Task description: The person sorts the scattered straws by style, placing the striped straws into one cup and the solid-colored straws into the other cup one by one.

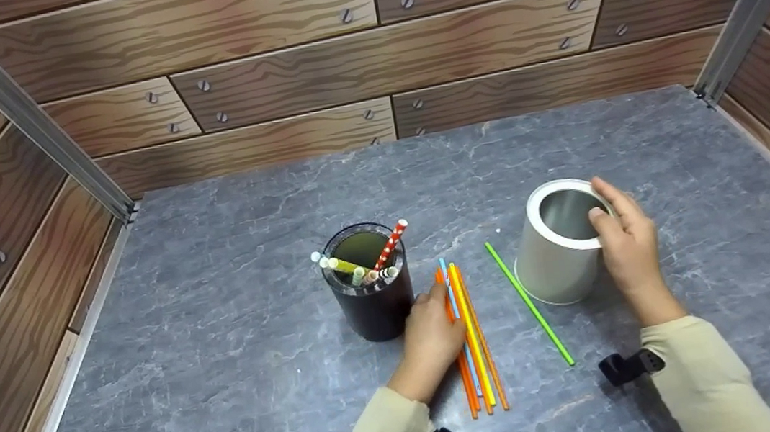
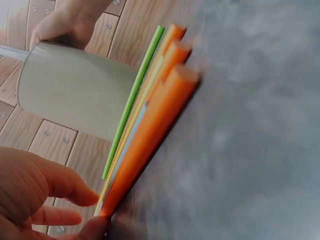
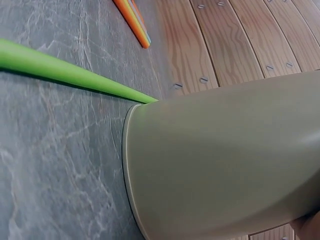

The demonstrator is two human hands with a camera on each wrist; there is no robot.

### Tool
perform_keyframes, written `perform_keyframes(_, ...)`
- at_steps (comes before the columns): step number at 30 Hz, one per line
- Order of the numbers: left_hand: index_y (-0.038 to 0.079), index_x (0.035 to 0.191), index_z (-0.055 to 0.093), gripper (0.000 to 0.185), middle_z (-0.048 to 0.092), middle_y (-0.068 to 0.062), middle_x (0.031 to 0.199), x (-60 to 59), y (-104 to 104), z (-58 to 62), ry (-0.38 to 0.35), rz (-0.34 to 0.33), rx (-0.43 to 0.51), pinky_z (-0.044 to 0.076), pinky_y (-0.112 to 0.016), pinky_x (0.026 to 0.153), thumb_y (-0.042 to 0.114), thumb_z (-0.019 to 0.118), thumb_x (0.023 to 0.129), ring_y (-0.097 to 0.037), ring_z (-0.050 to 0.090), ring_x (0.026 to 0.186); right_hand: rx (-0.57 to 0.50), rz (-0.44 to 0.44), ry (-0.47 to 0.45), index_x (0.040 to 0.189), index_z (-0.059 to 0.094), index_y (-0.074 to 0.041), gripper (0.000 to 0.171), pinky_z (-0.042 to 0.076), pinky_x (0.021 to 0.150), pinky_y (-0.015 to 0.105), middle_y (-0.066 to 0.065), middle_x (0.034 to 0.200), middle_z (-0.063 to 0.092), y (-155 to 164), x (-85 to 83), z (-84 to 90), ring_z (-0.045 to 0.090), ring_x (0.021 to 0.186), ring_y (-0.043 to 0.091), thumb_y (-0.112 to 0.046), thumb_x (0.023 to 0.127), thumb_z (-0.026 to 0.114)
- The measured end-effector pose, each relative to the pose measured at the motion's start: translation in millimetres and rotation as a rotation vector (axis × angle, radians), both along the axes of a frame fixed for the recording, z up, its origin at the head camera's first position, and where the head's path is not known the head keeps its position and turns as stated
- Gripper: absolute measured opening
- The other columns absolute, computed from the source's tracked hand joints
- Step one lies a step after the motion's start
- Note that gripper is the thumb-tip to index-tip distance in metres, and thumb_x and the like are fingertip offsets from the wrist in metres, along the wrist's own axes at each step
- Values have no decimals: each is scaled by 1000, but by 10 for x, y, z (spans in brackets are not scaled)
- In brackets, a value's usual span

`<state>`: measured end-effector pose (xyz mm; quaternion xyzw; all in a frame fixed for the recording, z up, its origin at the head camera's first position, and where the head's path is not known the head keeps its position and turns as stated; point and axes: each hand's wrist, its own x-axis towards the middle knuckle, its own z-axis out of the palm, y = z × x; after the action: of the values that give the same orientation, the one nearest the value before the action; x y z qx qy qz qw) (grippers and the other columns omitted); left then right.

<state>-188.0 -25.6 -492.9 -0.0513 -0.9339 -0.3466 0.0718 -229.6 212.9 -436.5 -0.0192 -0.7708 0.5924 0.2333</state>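
My left hand [image 1: 434, 337] reaches over a bundle of straws lying on the table. Its thumb and a finger bend around an orange straw [image 2: 150, 140] at the bundle's left side. Yellow [image 1: 470, 322] and blue straws [image 1: 448, 288] lie alongside. My right hand [image 1: 630, 253] grips the rim of an upright light grey cup [image 1: 557, 272], thumb over the lip and fingers around the far side. A lone green straw [image 1: 529, 304] lies by the cup's base, left of it. Just beyond my left hand stands a black cup [image 1: 375, 311] with several patterned straws inside, including a red dotted one [image 1: 389, 248].
The grey marbled tabletop [image 1: 223, 321] carries everything. Wood-patterned panels [image 1: 282, 75] enclose it at the back and sides, with metal posts [image 1: 29, 115] at the corners. Small black cameras [image 1: 630, 367] sit at both wrists.
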Motion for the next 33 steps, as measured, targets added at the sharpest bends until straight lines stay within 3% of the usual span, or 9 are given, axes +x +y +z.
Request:
perform_keyframes(7, 4, 101, 60, 43, 61, -12, 75, -135, 109, 0, -76, 8, 42, 46, -36, 57, -2, 66, 59, -27, 55, 66, 15, -38, 20, 127, 53, 2, 41, 34, 102, 16, 18, 131, 53, 43, 16, -4, 45, 115, -2, 0, 87, 49)
perform_keyframes(13, 8, 89, 60, 33, 58, -4, 68, -136, 105, -24, -49, -8, 102, 39, -28, 52, -4, 60, 58, -21, 48, 60, 23, -58, 15, 127, 54, 1, 41, 34, 103, 17, 17, 131, 53, 91, 24, -7, 46, 115, -3, 1, 87, 50)
perform_keyframes(19, 8, 93, 64, 37, 48, 5, 61, -128, 112, -31, -88, -2, 159, 36, -22, 52, -6, 59, 59, -14, 44, 58, 32, -64, 22, 126, 54, 2, 41, 35, 102, 16, 18, 130, 54, 115, 35, -13, 46, 114, -5, 2, 86, 50)
perform_keyframes(26, 6, 101, 66, 43, 57, -1, 70, -117, 76, -25, -131, 9, 202, 39, -21, 55, -6, 60, 60, -14, 46, 62, 80, -57, 72, 125, 55, 2, 42, 35, 100, 14, 19, 128, 54, 96, 37, -22, 46, 113, -7, 3, 85, 45)
perform_keyframes(33, 2, 102, 67, 44, 65, -8, 88, -91, -8, -55, -97, 25, 236, 49, -27, 69, -8, 60, 60, -20, 57, 78, 141, -17, 129, 125, 54, 5, 42, 33, 103, 17, 20, 127, 55, 49, 5, -69, 47, 119, 7, 5, 85, 40)
